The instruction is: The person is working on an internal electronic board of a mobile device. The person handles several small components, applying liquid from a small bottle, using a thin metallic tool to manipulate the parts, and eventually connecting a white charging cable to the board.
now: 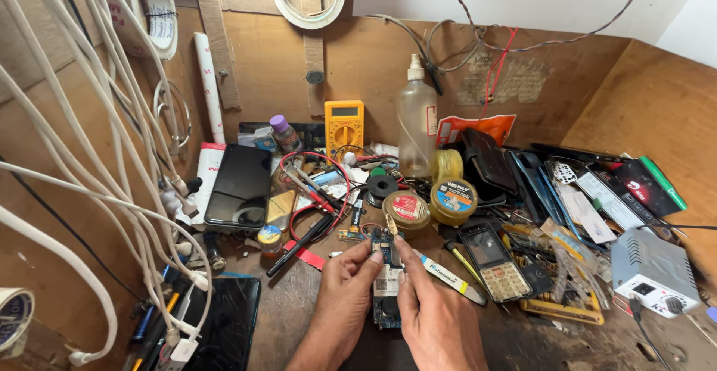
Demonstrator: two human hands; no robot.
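Two hands at the near edge: left hand [345, 296] and right hand [432, 313] together pinch one small circuit board [386, 278], upright between the fingertips above the workbench [299, 304]. One keypad phone [494, 260] lies just right. Two round tins [405, 211] and one yellow multimeter [343, 126] stand behind. The board's lower end is hidden by the palms; its components are unclear.

multimeter [343, 125]: yellow | cables [89, 184]: white | circuit board [385, 278]: blue, perhaps greenish | probe leads [314, 184]: red, black
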